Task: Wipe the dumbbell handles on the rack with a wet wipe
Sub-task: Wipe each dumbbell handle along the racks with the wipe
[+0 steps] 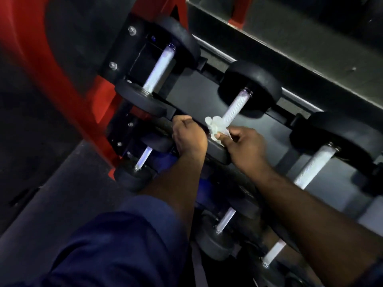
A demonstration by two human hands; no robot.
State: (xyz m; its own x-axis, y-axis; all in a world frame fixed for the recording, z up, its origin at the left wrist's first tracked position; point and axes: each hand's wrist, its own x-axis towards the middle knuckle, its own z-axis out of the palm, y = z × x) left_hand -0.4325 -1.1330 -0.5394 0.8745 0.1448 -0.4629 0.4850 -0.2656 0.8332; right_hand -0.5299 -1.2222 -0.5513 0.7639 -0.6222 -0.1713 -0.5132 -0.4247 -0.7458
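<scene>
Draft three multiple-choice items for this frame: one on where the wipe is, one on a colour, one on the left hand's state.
1. Where is the wet wipe?
A. On the floor.
B. At the near end of the middle upper dumbbell's handle.
C. Draped over the leftmost dumbbell.

2. What colour is the rack upright?
A. Red.
B. Yellow.
C. Green.

3. What is the left hand doing?
A. Hanging open at the person's side.
B. Gripping the front rail of the rack.
C. Holding the wipe.

Answers:
1 B: the right hand pinches the wipe against that handle.
2 A: the frame beside the dumbbells is plainly red.
3 B: its fingers curl over the rail between two dumbbells.
</scene>
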